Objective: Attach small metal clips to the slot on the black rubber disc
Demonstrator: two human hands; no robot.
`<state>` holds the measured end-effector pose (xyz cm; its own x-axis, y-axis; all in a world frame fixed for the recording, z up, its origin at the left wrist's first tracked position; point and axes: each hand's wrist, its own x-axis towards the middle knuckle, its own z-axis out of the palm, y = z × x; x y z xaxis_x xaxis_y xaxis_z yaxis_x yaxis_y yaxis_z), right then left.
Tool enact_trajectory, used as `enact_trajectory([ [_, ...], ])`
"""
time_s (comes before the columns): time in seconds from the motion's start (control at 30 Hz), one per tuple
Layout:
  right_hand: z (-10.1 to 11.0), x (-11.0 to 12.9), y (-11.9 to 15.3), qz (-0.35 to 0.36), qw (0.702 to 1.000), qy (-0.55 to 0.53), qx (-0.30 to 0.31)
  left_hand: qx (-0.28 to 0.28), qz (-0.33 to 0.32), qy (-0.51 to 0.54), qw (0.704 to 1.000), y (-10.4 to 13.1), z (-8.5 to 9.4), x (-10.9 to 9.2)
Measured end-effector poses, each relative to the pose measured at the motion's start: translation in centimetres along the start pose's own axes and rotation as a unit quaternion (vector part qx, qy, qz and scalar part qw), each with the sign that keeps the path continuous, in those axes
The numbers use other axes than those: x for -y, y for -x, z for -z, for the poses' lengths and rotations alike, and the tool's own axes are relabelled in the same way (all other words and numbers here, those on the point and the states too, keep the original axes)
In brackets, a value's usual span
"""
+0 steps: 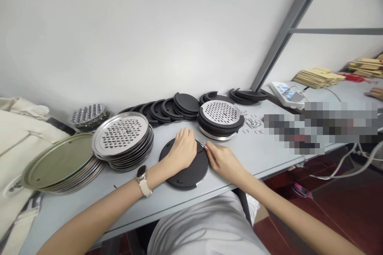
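Note:
A round black disc (191, 173) lies on the grey table in front of me. My left hand (183, 149) rests on its upper part with the fingers curled together; what it grips, if anything, is hidden. At the disc's upper right edge, my right hand (220, 159) pinches a small metal clip (202, 146). Just behind my right hand sits a stack of black discs topped by a perforated metal plate (221, 112). Loose metal rings and clips (253, 122) are scattered to the right of that stack.
Grater plates (121, 135) and green round trays (60, 161) are stacked at left. Black curved pieces (170, 108) line the wall. A white device (287, 95) and yellow pieces (318, 77) lie at right, with another person's hand (375, 93) at the far edge.

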<state>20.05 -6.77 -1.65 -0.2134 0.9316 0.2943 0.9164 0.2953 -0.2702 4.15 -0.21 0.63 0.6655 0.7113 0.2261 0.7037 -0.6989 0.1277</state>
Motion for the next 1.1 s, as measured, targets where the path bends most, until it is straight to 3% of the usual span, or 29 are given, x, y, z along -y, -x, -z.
enact_trajectory([
  [1.1,0.05,0.1,-0.15,-0.017,1.0,-0.012,0.005,0.005,0.01,0.011,1.0,-0.02,0.29,-0.13],
])
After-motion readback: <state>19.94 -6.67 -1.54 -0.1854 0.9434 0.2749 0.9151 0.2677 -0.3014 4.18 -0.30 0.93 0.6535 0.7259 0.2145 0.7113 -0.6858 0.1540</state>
